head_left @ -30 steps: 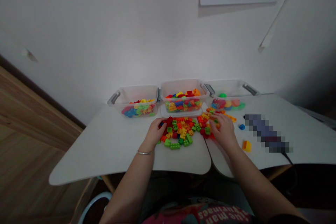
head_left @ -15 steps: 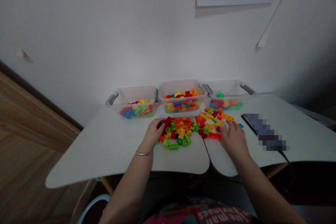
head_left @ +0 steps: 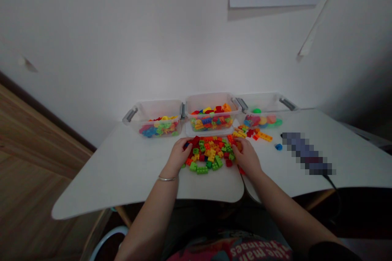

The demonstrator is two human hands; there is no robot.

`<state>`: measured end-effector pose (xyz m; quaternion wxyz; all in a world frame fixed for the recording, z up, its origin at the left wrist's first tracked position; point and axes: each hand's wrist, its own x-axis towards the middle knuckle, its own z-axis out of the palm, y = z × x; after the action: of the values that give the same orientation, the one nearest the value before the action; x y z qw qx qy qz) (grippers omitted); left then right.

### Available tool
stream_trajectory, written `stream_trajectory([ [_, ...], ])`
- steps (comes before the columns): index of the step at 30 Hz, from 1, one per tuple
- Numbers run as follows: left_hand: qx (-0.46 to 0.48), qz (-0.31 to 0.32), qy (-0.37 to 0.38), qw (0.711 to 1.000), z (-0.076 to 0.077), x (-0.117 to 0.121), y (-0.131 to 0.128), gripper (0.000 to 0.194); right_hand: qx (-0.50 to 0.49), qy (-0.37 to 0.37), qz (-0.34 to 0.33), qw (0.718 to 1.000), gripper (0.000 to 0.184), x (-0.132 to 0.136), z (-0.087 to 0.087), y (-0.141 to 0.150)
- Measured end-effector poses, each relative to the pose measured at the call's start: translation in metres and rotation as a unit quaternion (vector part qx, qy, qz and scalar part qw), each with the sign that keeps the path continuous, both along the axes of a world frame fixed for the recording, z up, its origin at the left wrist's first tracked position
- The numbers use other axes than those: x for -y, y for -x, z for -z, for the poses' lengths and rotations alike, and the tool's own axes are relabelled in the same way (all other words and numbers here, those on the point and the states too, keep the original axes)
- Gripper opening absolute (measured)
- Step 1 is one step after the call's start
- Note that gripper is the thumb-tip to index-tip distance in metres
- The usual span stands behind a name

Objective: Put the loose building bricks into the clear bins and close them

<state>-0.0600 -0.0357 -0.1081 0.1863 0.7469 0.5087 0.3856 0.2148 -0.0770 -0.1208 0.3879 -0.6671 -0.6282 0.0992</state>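
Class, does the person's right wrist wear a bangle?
No: the silver bangle is on the left wrist, and the right wrist shows none.

Three bins point(head_left: 211, 119) stand behind a brick pile point(head_left: 208, 155) on the desk point(head_left: 128, 167).

glossy plastic bricks point(head_left: 210, 154), clear plastic tubs point(head_left: 211, 111), smooth matt white tabletop point(head_left: 122, 171).

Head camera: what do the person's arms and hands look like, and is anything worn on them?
Both are bare, with no gloves. The left hand has a thin silver-coloured bangle at the wrist. The right hand shows no bangle or band. Both forearms are uncovered, and what looks like a dark sleeve shows at the bottom edge of the view, beside the right arm.
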Motion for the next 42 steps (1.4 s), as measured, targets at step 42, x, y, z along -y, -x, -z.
stream_trajectory([
  [42, 0.005, -0.003, -0.004, 1.000, 0.004, -0.003, 0.002, 0.026, 0.058, -0.037, 0.076, 0.995, 0.048, -0.031, 0.019, -0.080],
])
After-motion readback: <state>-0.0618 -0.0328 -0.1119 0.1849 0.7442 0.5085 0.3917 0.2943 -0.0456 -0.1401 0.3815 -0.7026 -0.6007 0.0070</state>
